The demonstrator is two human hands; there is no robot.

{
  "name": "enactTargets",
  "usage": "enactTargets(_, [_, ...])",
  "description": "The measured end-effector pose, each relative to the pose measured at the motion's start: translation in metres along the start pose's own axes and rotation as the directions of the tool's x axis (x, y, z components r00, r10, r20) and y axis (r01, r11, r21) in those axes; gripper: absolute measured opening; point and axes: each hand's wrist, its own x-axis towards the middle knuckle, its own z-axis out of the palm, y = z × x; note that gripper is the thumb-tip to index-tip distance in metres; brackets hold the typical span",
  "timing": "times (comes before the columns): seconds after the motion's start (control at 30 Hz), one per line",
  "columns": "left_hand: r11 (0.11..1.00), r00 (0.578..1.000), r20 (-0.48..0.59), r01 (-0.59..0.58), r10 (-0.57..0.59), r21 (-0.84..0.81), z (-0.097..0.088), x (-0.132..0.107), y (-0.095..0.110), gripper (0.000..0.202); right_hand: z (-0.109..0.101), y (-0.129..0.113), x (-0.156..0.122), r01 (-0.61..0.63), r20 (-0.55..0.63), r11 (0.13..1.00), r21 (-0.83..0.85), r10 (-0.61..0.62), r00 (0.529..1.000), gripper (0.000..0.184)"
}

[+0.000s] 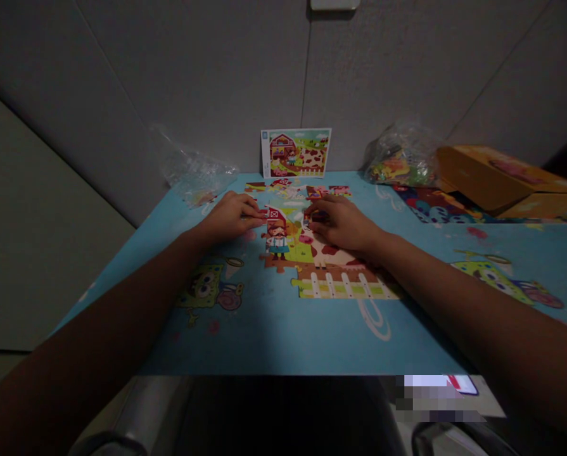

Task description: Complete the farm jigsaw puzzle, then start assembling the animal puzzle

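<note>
A partly joined jigsaw puzzle [290, 247] lies on the blue table, showing a farmer, a spotted cow and a white fence. At its upper left edge, my left hand [233, 215] has thumb and fingers pinched on a puzzle piece [266, 214] beside the red barn roof. My right hand [340, 221] reaches over the cow part, its fingers curled round a small dark puzzle piece [308, 217], mostly covered by them. Beyond the hands lie several loose puzzle pieces [339, 190]. A picture card [295, 153] of the farm scene leans upright against the wall.
A crumpled clear plastic bag [195, 174] lies at the back left. Another clear bag [400, 161] with colourful pieces stands at the back right, beside an orange box [506, 174] resting on a dark patterned sheet [420, 206]. The table's front edge [283, 373] runs below my forearms.
</note>
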Motion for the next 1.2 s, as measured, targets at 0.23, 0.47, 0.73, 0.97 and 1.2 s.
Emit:
enactTargets(0.23, [0.998, 0.999, 0.004, -0.048, 0.048, -0.048, 0.0, 0.0, -0.001, 0.026, -0.001, 0.0, -0.001, -0.021, 0.006, 1.0, -0.011, 0.021, 1.0, 0.028])
enactTargets(0.47, [0.996, 0.997, 0.025, 0.074, -0.072, -0.053, -0.001, -0.001, 0.008, 0.041, 0.0, 0.0, 0.0, -0.034, 0.014, 0.999, -0.021, 0.034, 0.999, 0.029])
enactTargets(0.73, [0.982, 0.986, -0.009, 0.167, -0.168, -0.088, -0.003, -0.006, 0.011, 0.066, -0.001, -0.001, -0.002, -0.02, -0.018, 1.0, 0.005, 0.02, 1.0, 0.028])
enactTargets(0.97, [0.975, 0.983, -0.029, 0.177, -0.182, -0.131, -0.004, -0.008, 0.006, 0.07, -0.002, -0.002, -0.002, -0.042, -0.006, 0.999, 0.024, 0.042, 0.999, 0.031])
enactTargets(1.2, [0.978, 0.994, 0.058, 0.107, -0.098, -0.181, -0.007, -0.01, 0.009, 0.067, -0.003, 0.004, -0.002, 0.007, 0.042, 0.999, 0.032, -0.008, 0.999, 0.031])
